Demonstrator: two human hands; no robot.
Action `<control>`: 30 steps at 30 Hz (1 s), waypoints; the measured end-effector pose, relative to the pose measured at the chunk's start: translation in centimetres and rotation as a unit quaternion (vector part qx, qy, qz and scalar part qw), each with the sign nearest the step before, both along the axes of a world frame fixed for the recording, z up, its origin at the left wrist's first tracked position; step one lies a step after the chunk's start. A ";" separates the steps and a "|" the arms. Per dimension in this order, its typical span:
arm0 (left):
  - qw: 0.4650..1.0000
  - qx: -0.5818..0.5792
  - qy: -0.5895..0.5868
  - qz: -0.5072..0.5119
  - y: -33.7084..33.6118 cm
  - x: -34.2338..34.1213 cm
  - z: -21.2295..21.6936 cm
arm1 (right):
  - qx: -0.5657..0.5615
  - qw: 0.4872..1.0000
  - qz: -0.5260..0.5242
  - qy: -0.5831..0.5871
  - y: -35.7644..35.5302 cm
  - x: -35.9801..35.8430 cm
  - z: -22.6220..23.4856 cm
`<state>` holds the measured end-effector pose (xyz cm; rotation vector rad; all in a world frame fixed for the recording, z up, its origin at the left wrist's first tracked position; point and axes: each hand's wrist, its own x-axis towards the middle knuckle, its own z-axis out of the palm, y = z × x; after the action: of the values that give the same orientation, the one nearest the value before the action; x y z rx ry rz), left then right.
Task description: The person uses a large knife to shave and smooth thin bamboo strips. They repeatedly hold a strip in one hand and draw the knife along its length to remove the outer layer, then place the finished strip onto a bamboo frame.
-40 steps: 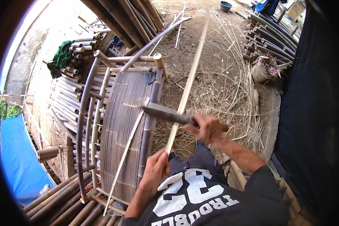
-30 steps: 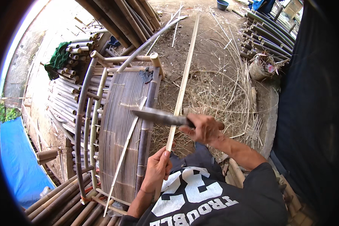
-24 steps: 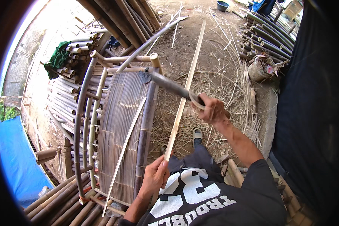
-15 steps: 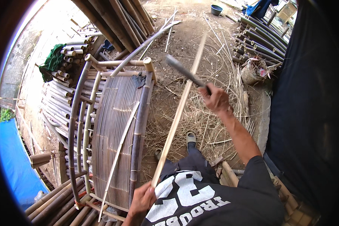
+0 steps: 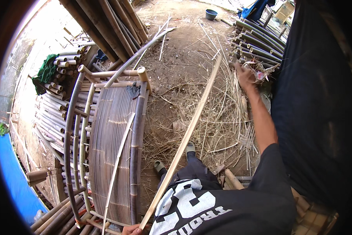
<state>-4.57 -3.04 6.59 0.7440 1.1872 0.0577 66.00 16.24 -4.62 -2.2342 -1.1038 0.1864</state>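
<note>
Outdoor work yard of packed brown earth (image 5: 178, 70), seen from above past the person's black T-shirt with white print (image 5: 242, 207). A long, flat, pale yellow bamboo strip (image 5: 191, 124) slants across the middle, its near end at the bottom edge, its far end raised over the ground. The left hand (image 5: 133, 229), partly cut off by the frame, pinches that near end. The right hand (image 5: 244, 75) is stretched far forward, apart from the strip, beside a clump of dry scraps with a pink patch (image 5: 261, 75); it is blurred, and whether its fingers are closed on anything cannot be told.

Curly straw-coloured shavings (image 5: 211, 129) carpet the ground around the person's feet. To the left stands a brown bamboo bench with a slatted seat (image 5: 105, 129); a thin whitish strip (image 5: 119, 160) and a crumpled dark rag (image 5: 133, 91) lie on it. Beyond are stacked greenish-brown bamboo poles (image 5: 258, 43) at right, a round dark basin (image 5: 211, 15), and, far left, a bright blue sheet (image 5: 15, 176). Black fabric (image 5: 316, 109) fills the right side.
</note>
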 end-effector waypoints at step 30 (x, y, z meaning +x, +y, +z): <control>0.763 0.624 0.128 -0.108 11.5 14.9 -3.5 | 0.149 0.748 0.056 0.644 0.1 -33.9 -3.5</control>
<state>10.35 8.51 3.08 2.1216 1.2230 0.6216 32.06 16.34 -8.14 -1.1873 -0.3848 1.2702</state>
